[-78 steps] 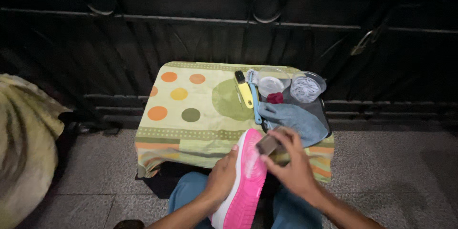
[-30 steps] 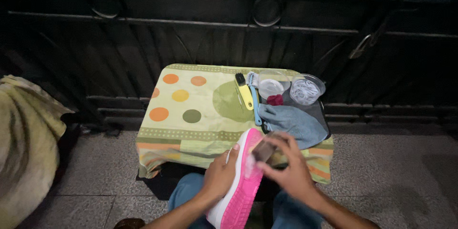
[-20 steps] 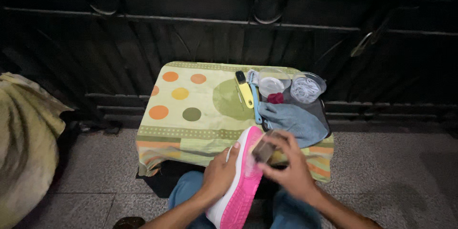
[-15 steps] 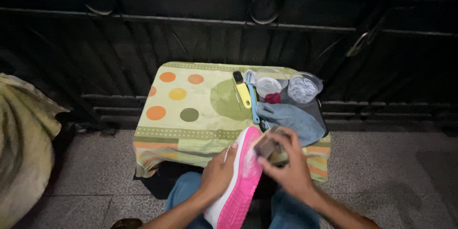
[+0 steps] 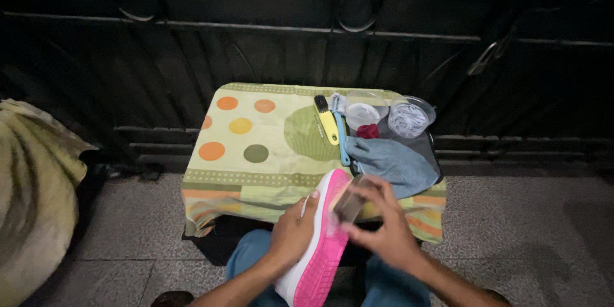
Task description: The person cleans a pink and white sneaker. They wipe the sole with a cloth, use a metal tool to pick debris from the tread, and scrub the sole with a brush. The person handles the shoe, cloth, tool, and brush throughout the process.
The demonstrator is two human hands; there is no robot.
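Fingers of right hand blur over a brush against pink shoe.

1. Worktop from 9 to 12 o'clock: bare cloth, open passage.
2. At 1 to 3 o'clock: brushes, two tubs, blue rag crowd it.
3. Dark railing blocks 12 o'clock beyond.

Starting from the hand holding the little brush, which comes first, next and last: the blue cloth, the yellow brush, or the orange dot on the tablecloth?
From the right hand, in the head view:
1. Blue cloth, just beyond it on the table's right side.
2. Yellow brush, farther back near the middle.
3. Orange dot, far off on the left side.
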